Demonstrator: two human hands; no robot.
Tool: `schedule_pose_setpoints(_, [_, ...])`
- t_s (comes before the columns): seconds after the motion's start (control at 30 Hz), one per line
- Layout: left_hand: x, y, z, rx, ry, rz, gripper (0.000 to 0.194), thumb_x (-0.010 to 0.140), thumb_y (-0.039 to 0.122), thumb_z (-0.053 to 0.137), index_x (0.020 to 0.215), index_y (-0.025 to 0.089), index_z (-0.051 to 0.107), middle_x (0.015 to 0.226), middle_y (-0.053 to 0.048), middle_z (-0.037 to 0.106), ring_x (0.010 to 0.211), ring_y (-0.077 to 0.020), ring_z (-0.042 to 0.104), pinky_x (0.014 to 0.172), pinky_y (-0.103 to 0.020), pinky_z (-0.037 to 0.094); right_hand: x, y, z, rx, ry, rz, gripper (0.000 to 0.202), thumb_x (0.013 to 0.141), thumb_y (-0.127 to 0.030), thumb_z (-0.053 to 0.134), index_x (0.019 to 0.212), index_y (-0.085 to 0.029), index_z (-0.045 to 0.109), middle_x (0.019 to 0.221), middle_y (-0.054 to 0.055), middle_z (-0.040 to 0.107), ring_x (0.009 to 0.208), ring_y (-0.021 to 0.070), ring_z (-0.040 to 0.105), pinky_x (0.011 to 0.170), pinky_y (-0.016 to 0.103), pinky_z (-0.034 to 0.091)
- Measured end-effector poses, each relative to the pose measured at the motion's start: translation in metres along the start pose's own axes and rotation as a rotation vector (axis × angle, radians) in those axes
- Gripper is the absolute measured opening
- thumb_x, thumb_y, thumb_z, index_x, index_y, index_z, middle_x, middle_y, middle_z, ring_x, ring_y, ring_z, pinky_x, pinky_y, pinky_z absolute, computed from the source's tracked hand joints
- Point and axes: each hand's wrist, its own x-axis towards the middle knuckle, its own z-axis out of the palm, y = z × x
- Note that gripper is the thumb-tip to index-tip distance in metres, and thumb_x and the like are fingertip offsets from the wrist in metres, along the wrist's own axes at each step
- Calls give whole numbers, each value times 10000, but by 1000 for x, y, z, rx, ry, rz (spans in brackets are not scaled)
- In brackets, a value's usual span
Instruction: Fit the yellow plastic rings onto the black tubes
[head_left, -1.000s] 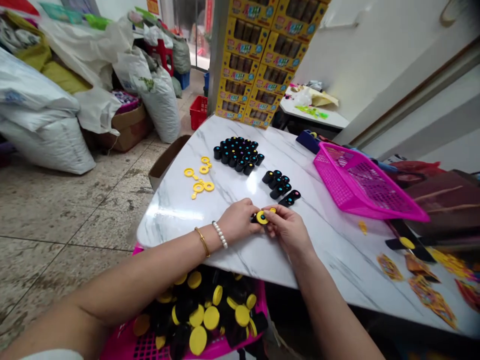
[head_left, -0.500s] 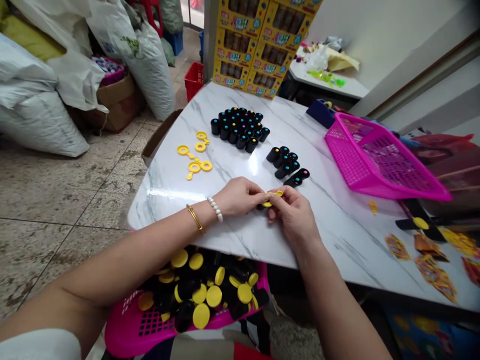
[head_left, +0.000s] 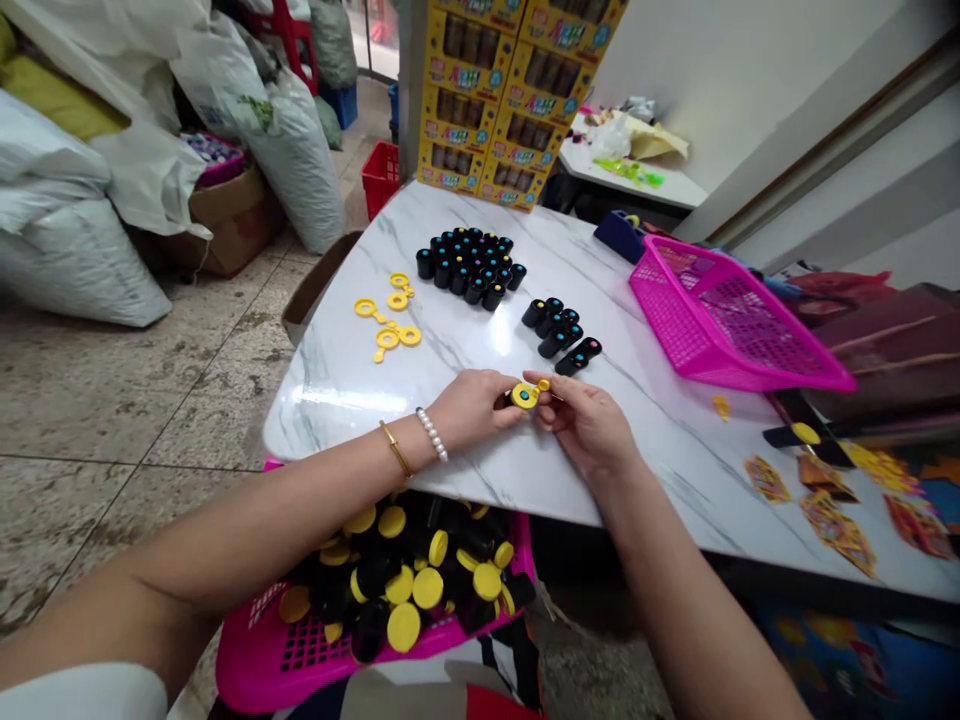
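Observation:
Near the front edge of the marble-patterned table [head_left: 465,470], my left hand [head_left: 480,405] grips a black cylinder, mostly hidden by the fingers. A yellow ring piece [head_left: 524,396] lies round its top, with a blue dot in the middle. My right hand [head_left: 589,415] pinches the small tab end of that yellow piece. Beyond my hands stand a short group of black cylinders [head_left: 555,340] and a larger group [head_left: 459,275] with coloured dots on top. Several loose yellow ring pieces [head_left: 388,339] lie to the left.
A pink basket [head_left: 259,655] below the table edge holds black cylinders with yellow lids. Another pink basket [head_left: 750,360] stands at the right, beside colourful wrappers [head_left: 836,530]. Yellow boxes [head_left: 480,130] are stacked at the back; white sacks [head_left: 67,230] are on the left.
My fingers have shifted off the yellow piece, so its ring and the blue dot now show. My right hand has moved to its tab end. The view has shifted slightly.

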Motion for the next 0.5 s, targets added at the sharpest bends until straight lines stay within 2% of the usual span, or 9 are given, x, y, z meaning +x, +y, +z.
schedule_pose_setpoints(0.1, [3, -2, -3, -66, -32, -10, 149, 785, 258, 597, 821, 151, 694, 620, 23, 584, 582, -94, 467, 567, -218, 324, 12, -15, -5, -43, -226, 289, 366, 671, -337, 753, 979, -157, 675, 455, -89, 411, 342, 36, 293, 307, 150, 203])
schedule_pose_setpoints(0.17, [6, -2, -6, -101, -40, -23, 154, 772, 264, 614, 815, 144, 699, 600, 28, 576, 564, -87, 454, 555, -214, 315, 19, -23, -5, -90, -311, 397, 333, 663, -311, 764, 943, -163, 660, 397, -111, 369, 305, 20, 220, 299, 133, 124])
schedule_pose_setpoints(0.3, [9, 0, -8, -97, -35, -38, 158, 754, 272, 623, 779, 135, 699, 570, 31, 555, 545, -82, 435, 548, -210, 301, 21, -25, 0, -93, -267, 346, 254, 667, -272, 757, 861, -183, 620, 349, -126, 360, 273, 13, 198, 298, 119, 115])
schedule_pose_setpoints(0.5, [3, -2, -2, -109, -44, -46, 188, 770, 287, 614, 851, 147, 709, 636, 22, 613, 574, -87, 478, 558, -196, 320, 8, -9, 1, -142, -235, 210, 370, 709, -386, 715, 993, -201, 566, 388, -114, 452, 290, 60, 340, 291, 145, 285])
